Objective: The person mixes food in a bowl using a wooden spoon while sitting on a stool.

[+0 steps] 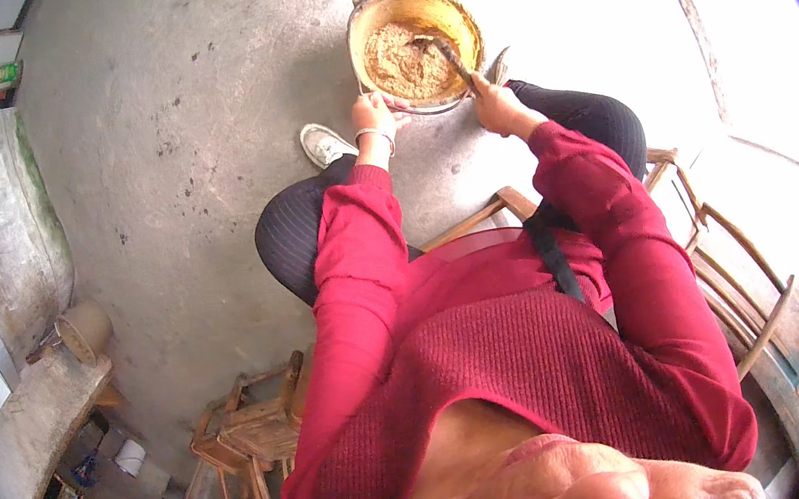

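Note:
A bucket (463, 17) with a yellow inside stands on the floor in front of me, holding a light brown, lumpy mash (395, 60). My left hand (376, 117), with a pale bracelet at the wrist, grips the near left of its rim, where the wire handle hangs down. In my right hand (499, 107) is the dark handle of a long stirring tool (451, 56), closed in my fingers at the near right of the rim. The tool leans into the bucket, and its far end is sunk in the mash, so its shape is hidden.
Wooden chairs stand behind me, one at the lower left (259, 424) and one at the right (743, 290). A pale masonry ledge (7, 220) runs along the left, with a brown pail (84, 332) by it. My shoe (325, 144) rests left of the bucket on concrete floor.

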The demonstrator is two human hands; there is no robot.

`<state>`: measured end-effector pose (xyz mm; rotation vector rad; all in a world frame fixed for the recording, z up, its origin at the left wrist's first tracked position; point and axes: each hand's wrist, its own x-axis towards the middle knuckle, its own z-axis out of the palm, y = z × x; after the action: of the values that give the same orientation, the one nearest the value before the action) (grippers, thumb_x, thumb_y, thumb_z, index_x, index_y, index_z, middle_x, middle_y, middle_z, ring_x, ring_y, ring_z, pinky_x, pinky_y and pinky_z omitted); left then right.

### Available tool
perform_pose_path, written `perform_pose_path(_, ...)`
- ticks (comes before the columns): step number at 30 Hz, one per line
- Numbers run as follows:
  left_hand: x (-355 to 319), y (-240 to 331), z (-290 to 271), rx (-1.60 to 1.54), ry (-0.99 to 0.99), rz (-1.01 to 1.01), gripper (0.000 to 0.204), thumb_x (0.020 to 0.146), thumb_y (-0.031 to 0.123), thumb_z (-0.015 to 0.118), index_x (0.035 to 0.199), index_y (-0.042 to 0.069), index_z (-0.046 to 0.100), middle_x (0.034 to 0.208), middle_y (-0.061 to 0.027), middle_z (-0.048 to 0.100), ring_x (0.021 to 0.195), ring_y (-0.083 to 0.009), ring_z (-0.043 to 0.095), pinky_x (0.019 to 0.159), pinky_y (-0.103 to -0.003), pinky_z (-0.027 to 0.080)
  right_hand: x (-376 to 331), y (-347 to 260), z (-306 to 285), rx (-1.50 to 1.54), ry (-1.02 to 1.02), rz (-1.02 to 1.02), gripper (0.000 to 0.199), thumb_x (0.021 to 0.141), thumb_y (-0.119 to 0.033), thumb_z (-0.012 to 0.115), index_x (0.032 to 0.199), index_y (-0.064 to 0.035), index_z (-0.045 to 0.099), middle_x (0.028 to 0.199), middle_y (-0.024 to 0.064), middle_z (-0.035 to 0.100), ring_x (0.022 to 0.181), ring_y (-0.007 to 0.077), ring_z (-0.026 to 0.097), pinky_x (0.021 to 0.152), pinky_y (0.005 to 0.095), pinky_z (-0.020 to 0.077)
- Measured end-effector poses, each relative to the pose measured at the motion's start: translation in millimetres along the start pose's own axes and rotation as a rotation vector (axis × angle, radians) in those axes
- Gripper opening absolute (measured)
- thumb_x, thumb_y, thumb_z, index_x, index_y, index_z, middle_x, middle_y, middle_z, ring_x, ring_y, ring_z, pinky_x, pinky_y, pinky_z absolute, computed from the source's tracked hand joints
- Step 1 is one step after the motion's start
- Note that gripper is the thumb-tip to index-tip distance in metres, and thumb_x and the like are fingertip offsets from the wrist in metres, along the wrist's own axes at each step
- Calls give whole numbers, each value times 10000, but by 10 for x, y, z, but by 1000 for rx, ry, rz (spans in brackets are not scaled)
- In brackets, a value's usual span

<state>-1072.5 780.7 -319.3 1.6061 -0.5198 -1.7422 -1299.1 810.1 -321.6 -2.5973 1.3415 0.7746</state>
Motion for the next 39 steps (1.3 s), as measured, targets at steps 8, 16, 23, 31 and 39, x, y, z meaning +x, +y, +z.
perform_pose_path(8, -73, 91, 81, -4, -8, 1, 216, 888, 136, 259, 777, 10, 395, 688, -177, 572, 584, -258, 585, 523, -383, 528, -606, 199, -692, 844, 37, 184, 442, 802, -111, 418, 1233, -47, 341, 847, 251, 563, 809, 367, 566, 704, 390, 443)
perform_pose_path(16, -84, 34, 64, 14, 18, -4, 238, 902, 163, 242, 787, 28, 401, 712, -177, 586, 551, -246, 582, 493, -356, 522, 482, 349, -141, 507, 218, 256, 412, 780, -107, 416, 1176, 2, 402, 763, 236, 575, 671, 366, 575, 609, 403, 460)
perform_pose_path(23, -65, -4, 47, 44, 30, -13, 241, 907, 172, 233, 795, 34, 396, 718, -178, 587, 577, -247, 587, 507, -349, 523, 685, 51, -24, 966, 38, 329, 327, 759, -90, 459, 1070, 8, 433, 715, 171, 573, 736, 314, 580, 664, 402, 450)
perform_pose_path(31, -41, 66, 83, 55, -34, 26, 236, 883, 138, 250, 778, 1, 410, 701, -177, 580, 574, -239, 584, 510, -345, 524, -369, 205, -1027, 1210, -54, 350, 432, 825, -144, 388, 1243, -44, 345, 577, 108, 520, 355, 153, 462, 333, 291, 396)
perform_pose_path(39, 2, 20, 62, 25, -5, 12, 230, 887, 158, 265, 799, 4, 410, 715, -185, 583, 585, -261, 594, 508, -365, 527, 157, 28, -118, 1028, 169, 277, 349, 835, -158, 353, 1154, -23, 392, 630, 206, 560, 396, 265, 540, 349, 368, 448)
